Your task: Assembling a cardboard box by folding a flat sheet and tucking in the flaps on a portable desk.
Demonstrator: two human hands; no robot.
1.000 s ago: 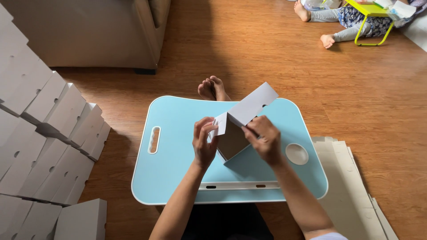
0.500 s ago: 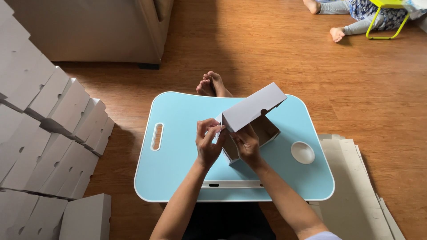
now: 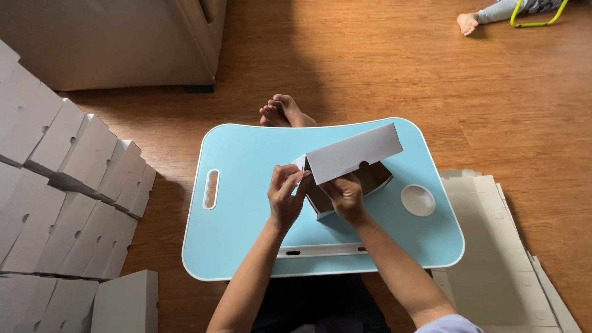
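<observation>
Head view: a half-folded white cardboard box (image 3: 345,172) sits on the middle of a light blue lap table (image 3: 246,228), its brown inside showing and its long white lid flap tilted up toward the right. The left hand (image 3: 285,196) pinches a small side flap at the box's left end with its fingertips. The right hand (image 3: 346,196) grips the box's near wall just below the lid, fingers curled over the edge. The table has a slot handle (image 3: 211,189) at left and a round cup recess (image 3: 418,200) at right. Bare feet (image 3: 285,113) rest past the table's far edge. Finished white boxes (image 3: 68,185) are stacked at left; flat cardboard blanks (image 3: 493,259) lie on the wooden floor (image 3: 382,68) at right.
</observation>
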